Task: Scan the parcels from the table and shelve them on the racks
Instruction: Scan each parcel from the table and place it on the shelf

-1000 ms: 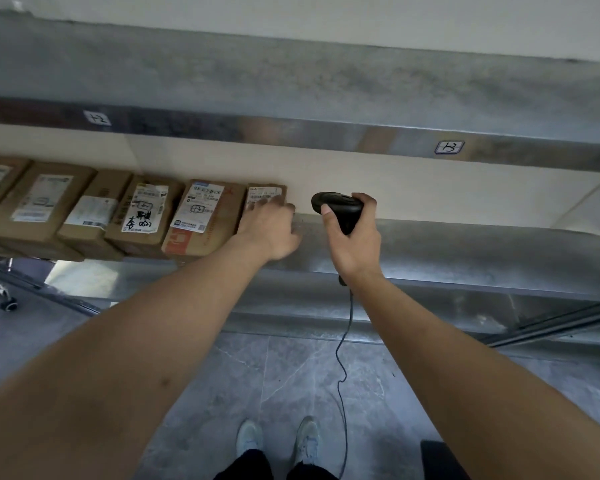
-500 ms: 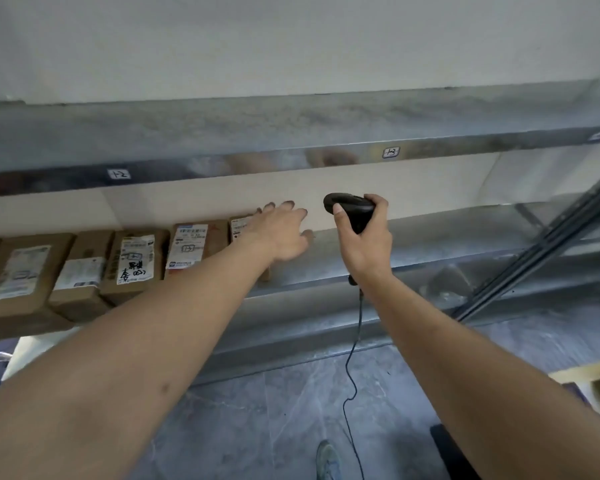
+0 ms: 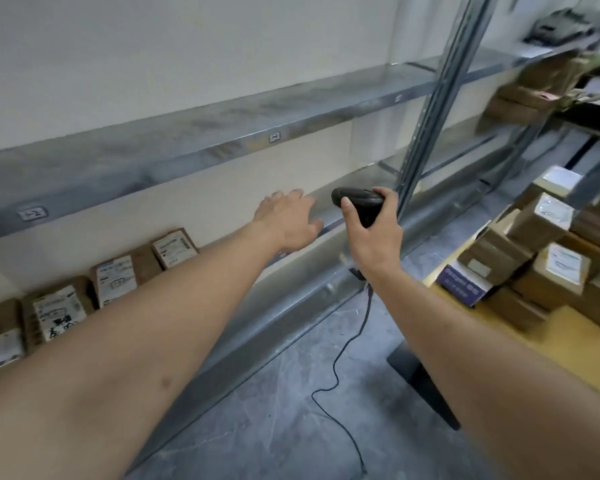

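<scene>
Both hands reach forward at the level of the lower metal shelf. The left hand [image 3: 288, 220] is spread flat, palm down, fingers straight and a little apart, holding nothing; it hovers over the bare stretch of the lower galvanised steel shelf [image 3: 326, 285], and whether the fingertips touch the metal cannot be told. The right hand [image 3: 373, 233] is wrapped round the handle of a black handheld barcode scanner [image 3: 357, 201], thumb laid on its top, with the scanner head pointing left toward the other hand. A thin black cable [image 3: 340, 358] hangs from the scanner's base and trails in loops across the grey marbled floor [image 3: 291, 410].

Further left on the same shelf a row of brown cardboard parcels with white printed labels [image 3: 113, 280] leans back against the cream wall [image 3: 187, 39], side by side, well apart from the left hand. Above runs the upper steel shelf [image 3: 187, 140], which carries small white tags on its front lip. A perforated steel upright [image 3: 430, 98] rises just behind the right hand. At the right a yellow tabletop [image 3: 499, 344] holds a blurred heap of brown cardboard boxes [image 3: 541, 268], among them a blue-and-white carton [image 3: 463, 284] at the near edge.
</scene>
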A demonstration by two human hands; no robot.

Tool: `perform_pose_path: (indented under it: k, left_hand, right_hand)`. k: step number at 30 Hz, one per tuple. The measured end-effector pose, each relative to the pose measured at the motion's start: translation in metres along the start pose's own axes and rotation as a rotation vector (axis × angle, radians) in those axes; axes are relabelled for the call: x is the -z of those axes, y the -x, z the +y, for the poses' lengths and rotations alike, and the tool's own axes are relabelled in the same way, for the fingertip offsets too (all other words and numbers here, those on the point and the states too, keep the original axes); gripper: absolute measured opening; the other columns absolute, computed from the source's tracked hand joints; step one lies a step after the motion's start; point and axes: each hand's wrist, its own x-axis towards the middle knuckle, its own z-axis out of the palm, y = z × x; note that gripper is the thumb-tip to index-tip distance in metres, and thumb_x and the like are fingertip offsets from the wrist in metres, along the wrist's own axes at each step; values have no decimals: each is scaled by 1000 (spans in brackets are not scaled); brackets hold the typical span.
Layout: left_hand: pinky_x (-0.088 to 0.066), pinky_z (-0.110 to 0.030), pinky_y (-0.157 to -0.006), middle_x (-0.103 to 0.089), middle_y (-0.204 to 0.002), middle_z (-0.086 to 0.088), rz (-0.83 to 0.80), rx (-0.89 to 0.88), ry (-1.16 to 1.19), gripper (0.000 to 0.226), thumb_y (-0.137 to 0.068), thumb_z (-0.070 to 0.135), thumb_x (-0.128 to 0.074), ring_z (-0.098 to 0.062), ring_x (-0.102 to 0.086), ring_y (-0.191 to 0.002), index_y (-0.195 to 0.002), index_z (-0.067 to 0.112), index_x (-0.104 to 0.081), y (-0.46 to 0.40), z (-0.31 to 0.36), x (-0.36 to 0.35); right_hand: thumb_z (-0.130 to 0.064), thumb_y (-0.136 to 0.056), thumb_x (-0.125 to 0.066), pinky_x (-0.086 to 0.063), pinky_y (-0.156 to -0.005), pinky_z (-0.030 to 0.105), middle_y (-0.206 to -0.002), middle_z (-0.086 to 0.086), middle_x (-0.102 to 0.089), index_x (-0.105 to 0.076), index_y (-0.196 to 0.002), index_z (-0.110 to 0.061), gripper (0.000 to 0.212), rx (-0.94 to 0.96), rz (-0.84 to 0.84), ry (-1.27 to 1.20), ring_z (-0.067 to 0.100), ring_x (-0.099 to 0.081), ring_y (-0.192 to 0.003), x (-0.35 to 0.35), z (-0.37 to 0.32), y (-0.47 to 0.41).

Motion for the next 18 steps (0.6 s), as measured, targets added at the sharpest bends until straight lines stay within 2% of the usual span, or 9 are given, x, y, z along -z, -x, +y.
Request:
perform_pose_path:
  k: [6,11,15,18]
  left_hand:
    - [-35,-51,-119,-47,-156,-8,24,-162,8,60,-102,54,-44,-37,-45,-142,-151,19,-51,-8,93,6]
    - [-35,-56,-120,-47,-158,-7,31,-272,12,62,-100,57,-45,-36,-45,-143,-150,22,-52,-16,181,0]
    - [-40,-51,-116,-51,-153,-5,39,-349,15,65,-99,57,-44,-34,-49,-140,-152,21,-51,-13,258,-13]
    - [-38,-49,-119,-45,-160,-5,22,-375,26,63,-103,54,-48,-32,-44,-145,-156,20,-47,-9,313,-28]
  right_hand:
    - [-54,-99,-68,-57,-87,38,-116,-4,-63,-42,-138,-37,50,-35,160,-10,19,-67,-102,92,15,7]
    - [-49,-100,-68,-46,-73,16,-121,-1,-61,-43,-141,-32,51,-33,250,16,15,-63,-101,172,41,13]
    - [-53,-98,-69,-53,-86,32,-120,-4,-62,-44,-138,-34,50,-67,308,27,18,-64,-105,239,70,16]
    - [-53,-99,-68,-53,-87,33,-121,-5,-62,-43,-139,-34,51,-88,331,34,18,-64,-105,289,92,19]
